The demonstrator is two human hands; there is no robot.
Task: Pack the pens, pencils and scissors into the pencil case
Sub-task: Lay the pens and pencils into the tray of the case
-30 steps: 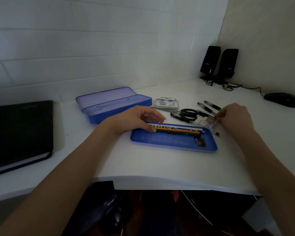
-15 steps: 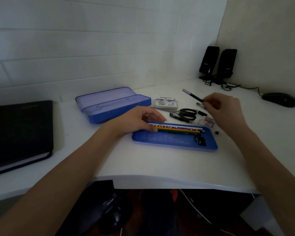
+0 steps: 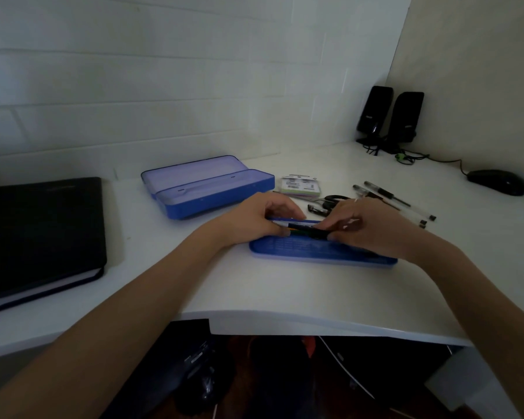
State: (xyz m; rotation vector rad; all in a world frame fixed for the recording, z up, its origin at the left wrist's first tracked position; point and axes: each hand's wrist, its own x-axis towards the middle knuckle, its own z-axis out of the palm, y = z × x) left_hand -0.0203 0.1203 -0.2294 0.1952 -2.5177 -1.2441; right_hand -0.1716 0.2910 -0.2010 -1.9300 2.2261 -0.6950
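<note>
A flat blue tray (image 3: pixel 309 252) of the pencil case lies on the white desk in front of me, with several pencils (image 3: pixel 294 228) along its far side. My left hand (image 3: pixel 257 219) rests on the tray's left end, its fingers on the pencils. My right hand (image 3: pixel 372 228) holds a black pen (image 3: pixel 313 233) and lowers it onto the pencils. The open blue pencil case (image 3: pixel 206 186) sits behind on the left. Black scissors (image 3: pixel 325 204) lie just beyond the tray. Two pens (image 3: pixel 387 196) lie to the right.
A black notebook (image 3: pixel 40 234) lies at the left. A small card pack (image 3: pixel 300 186) sits behind the scissors. Two black speakers (image 3: pixel 389 116) stand in the corner, and a black mouse (image 3: pixel 496 182) is at the far right. The desk's front edge (image 3: pixel 315 322) is near.
My right hand picked a black pen up from the group at the right, carried it left and brought it down onto the pencils in the tray. My left hand stayed put.
</note>
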